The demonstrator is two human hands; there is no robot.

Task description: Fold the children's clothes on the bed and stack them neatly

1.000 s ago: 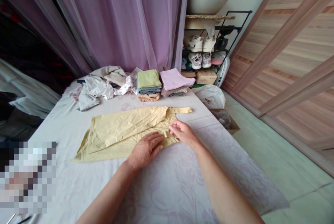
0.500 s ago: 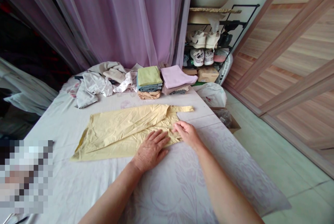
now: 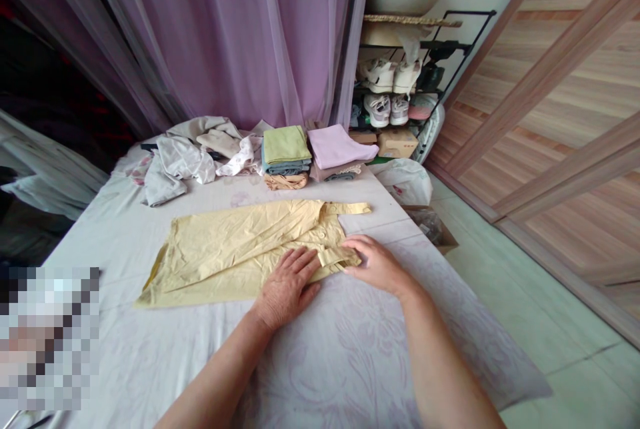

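A pale yellow garment [image 3: 215, 249] with buttons and two straps lies folded lengthwise on the patterned sheet [image 3: 350, 349]. My left hand [image 3: 287, 286] rests flat on its near edge, fingers stretched out. At the garment's right end, a near strap [image 3: 337, 256] is folded back over the cloth. Around the end of that strap, my right hand [image 3: 377, 266] curves with thumb and fingers apart; any contact at the fingertips is hard to make out. The far strap [image 3: 353, 208] sticks out straight to the right, beyond both hands.
Folded clothes stand at the back: a stack topped by a green piece [image 3: 287, 144] beside a lilac piece [image 3: 340, 147]. Loose crumpled clothes [image 3: 185, 156] lie to their left. Past the sheet's right edge are a plastic bag [image 3: 410, 179] and a shoe rack [image 3: 445, 49].
My right hand has moved slightly right and opened from a pinch. The near strap now shows folded back over the garment's end. My left hand stays almost in place.
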